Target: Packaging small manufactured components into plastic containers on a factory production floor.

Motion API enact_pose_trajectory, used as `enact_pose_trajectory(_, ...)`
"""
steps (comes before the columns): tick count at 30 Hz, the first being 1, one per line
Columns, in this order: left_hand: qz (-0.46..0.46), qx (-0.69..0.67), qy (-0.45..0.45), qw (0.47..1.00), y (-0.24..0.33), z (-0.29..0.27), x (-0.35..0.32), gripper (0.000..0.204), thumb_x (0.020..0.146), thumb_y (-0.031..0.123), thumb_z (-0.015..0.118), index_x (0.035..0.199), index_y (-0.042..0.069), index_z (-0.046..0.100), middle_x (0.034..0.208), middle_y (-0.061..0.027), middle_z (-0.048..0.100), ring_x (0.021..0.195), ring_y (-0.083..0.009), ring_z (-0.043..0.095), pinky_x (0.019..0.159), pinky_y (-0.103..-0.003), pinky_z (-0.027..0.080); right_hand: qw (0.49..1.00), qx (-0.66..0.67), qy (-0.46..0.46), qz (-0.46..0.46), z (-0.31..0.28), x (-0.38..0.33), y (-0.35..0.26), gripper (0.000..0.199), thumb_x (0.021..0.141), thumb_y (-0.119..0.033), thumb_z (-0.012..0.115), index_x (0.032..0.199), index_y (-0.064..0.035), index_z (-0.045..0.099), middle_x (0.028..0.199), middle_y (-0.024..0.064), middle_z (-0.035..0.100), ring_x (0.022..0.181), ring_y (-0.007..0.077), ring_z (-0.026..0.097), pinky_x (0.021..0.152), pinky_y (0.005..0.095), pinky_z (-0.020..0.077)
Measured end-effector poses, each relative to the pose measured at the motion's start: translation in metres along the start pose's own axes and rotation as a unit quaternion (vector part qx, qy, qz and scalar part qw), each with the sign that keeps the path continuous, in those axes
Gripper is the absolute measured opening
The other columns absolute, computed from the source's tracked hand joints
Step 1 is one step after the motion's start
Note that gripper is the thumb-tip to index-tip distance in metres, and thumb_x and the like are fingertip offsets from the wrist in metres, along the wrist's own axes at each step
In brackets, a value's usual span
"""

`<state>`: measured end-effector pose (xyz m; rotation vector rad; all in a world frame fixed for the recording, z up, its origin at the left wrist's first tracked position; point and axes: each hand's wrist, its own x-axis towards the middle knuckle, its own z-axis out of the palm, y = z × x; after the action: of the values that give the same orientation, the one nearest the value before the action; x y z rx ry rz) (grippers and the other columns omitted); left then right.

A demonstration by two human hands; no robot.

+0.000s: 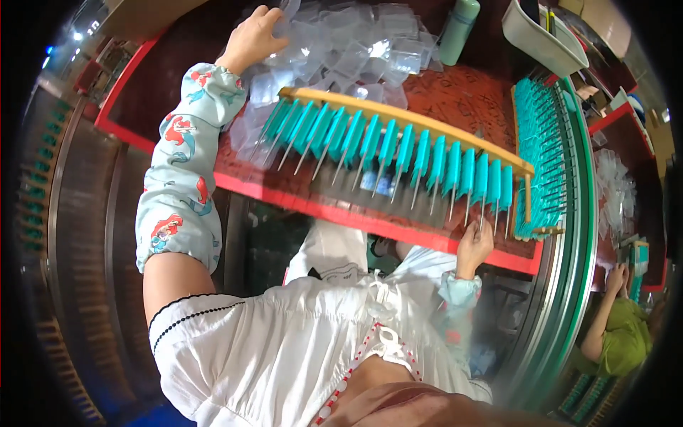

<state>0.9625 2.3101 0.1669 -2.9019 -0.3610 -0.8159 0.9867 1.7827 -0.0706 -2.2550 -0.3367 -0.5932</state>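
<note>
A long wooden rack (pixel 398 117) lies across the red-edged table (pixel 299 196), holding a row of several teal-handled pieces with thin metal pins pointing toward me. My left hand (pixel 250 39) reaches far out to a heap of small clear plastic bags (pixel 348 53) and rests on them, fingers curled into the pile. My right hand (pixel 473 245) is at the table's near edge, fingers pinching the pin tip of one teal piece near the rack's right end. Both forearms wear patterned light-blue sleeve covers.
A second wooden rack of teal pieces (pixel 541 156) stands at the right beside a green conveyor rail (pixel 580 213). A green bottle (pixel 457 28) and a grey tray (pixel 544 43) sit at the back. Another person in green (pixel 622 327) works at the right.
</note>
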Motion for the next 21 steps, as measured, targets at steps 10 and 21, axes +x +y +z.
enact_pose_trajectory(10, -0.159, -0.112, 0.128, 0.973, -0.037, -0.068, -0.088, 0.028, 0.071, 0.021, 0.066, 0.087, -0.001, 0.061, 0.079, -0.0222, 0.064, 0.077, -0.0334, 0.065, 0.072, -0.041, 0.051, 0.985, 0.168, 0.000, 0.039, -0.023, -0.056, -0.013, 0.014, 0.092, -0.003, 0.059, 0.104, 0.0028, 0.064, 0.083, -0.0008, 0.059, 0.069, 0.0047, 0.050, 0.061, 0.0188, 0.0412)
enact_pose_trajectory(21, -0.154, -0.628, -0.392, 0.654, 0.266, -0.055, -0.248, 0.052, 0.080, 0.029, 0.072, 0.115, -0.005, 0.054, 0.095, -0.0221, 0.063, 0.088, -0.0284, 0.064, 0.077, -0.037, 0.050, 0.823, 0.511, -0.246, 0.030, -0.069, -0.089, -0.137, 0.048, 0.092, -0.017, 0.060, 0.132, 0.0038, 0.041, 0.124, 0.0137, 0.055, 0.096, 0.0138, 0.057, 0.075, 0.0263, 0.0490)
